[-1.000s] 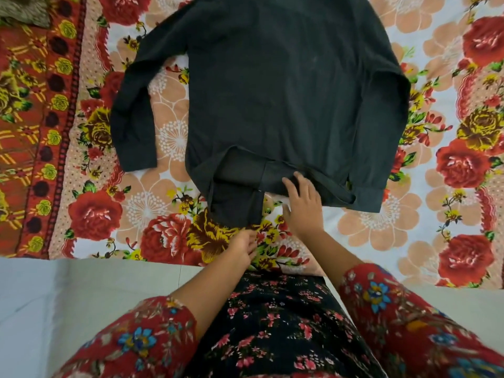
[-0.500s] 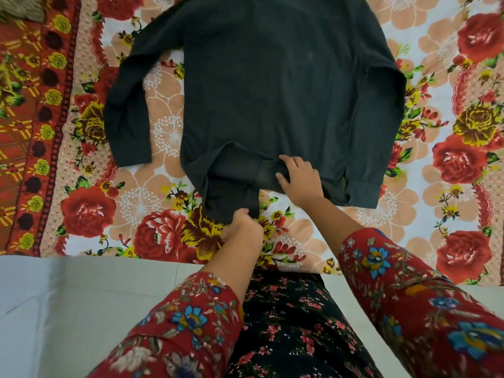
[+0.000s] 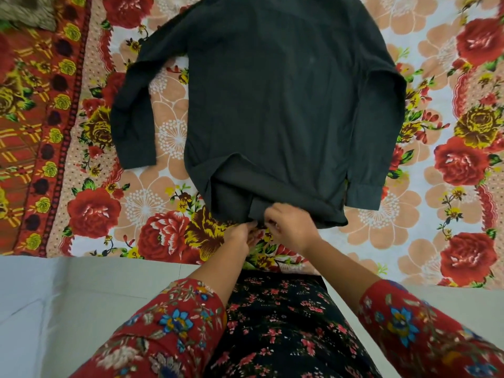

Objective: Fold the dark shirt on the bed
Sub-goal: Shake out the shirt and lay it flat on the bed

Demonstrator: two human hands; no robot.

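1. While spread flat on the bed (image 3: 95, 211), the shirt (image 3: 272, 105) lies with its hem toward the person.
2. Left hand (image 3: 240, 237) pinches the hem's edge.
3. Right hand (image 3: 290, 227) grips the hem beside it.

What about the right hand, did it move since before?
Yes. The right hand came back off the dark shirt toward the bed edge, closer to the left hand.

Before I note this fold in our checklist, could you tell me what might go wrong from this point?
1. The left hand and right hand both pinch the dark shirt at one spot on its hem. Pulling there may bunch the uneven lower layer showing beneath it.
2. The left sleeve lies splayed away from the body, so the fold could end lopsided.
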